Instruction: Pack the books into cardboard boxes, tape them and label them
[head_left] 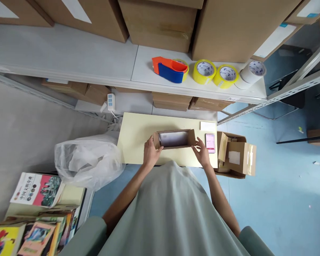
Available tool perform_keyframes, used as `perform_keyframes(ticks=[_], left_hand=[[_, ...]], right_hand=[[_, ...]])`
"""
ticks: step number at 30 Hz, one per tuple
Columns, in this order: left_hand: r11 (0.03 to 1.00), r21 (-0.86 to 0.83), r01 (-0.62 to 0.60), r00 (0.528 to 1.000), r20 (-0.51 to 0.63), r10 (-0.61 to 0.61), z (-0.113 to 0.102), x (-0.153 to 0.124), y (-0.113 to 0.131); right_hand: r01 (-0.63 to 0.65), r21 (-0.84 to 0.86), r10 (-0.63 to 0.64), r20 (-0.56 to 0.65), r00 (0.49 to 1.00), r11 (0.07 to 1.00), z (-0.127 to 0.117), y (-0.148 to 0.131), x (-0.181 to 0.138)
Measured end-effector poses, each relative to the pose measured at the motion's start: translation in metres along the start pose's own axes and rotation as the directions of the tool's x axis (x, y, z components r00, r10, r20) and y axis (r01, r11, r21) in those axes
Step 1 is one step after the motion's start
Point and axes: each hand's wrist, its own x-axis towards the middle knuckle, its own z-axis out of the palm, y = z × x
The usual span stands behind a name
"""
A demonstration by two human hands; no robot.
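Note:
A small, long cardboard box (191,137) stands with its top uncovered on a pale yellow table (136,133). Inside lies a flat whitish-grey item (174,138), its kind not clear from here. My left hand (150,152) is closed on the box's left end, thumb at the near corner. At the opposite end, my right hand (202,153) grips the near right corner with its fingertips. A phone (210,143) with a lit pinkish screen lies just right of that hand, and a white rectangular pad or card (207,126) sits behind it.
A shelf (96,53) above the table bears large cartons, an orange-and-blue tape dispenser (170,70), and yellow tape rolls (204,71). At right stands a carton (236,156) filled with smaller boxes. Left are a translucent plastic bag (88,160) and stacked books (37,190).

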Motion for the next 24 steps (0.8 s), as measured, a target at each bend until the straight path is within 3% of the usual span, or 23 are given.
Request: perform_keyframes(ticks=[5, 11, 15, 19, 24], left_hand=[[0.996, -0.093, -0.014, 1.000, 0.006, 0.015, 0.006, -0.001, 0.001], [0.979, -0.203, -0.013, 0.999, 0.039, 0.022, 0.001, 0.017, 0.001], [0.951, -0.305, -0.057, 0.998, -0.038, 0.048, 0.001, 0.027, -0.001], [0.916, -0.402, -0.018, 0.996, -0.085, -0.018, 0.003, 0.027, -0.011], [0.927, -0.371, -0.051, 0.994, -0.105, 0.012, -0.002, 0.023, -0.022]], right_hand=[[0.050, -0.012, -0.050, 0.036, 0.998, 0.999, 0.002, -0.006, 0.000], [0.026, 0.014, -0.027, 0.082, 0.996, 1.000, 0.002, -0.021, 0.001], [-0.018, 0.029, 0.017, 0.038, 0.999, 0.999, 0.006, -0.028, 0.004], [-0.082, 0.088, 0.086, -0.048, 0.995, 0.993, 0.017, -0.028, 0.002], [-0.092, 0.118, 0.099, -0.059, 0.993, 0.989, 0.035, -0.026, -0.004]])
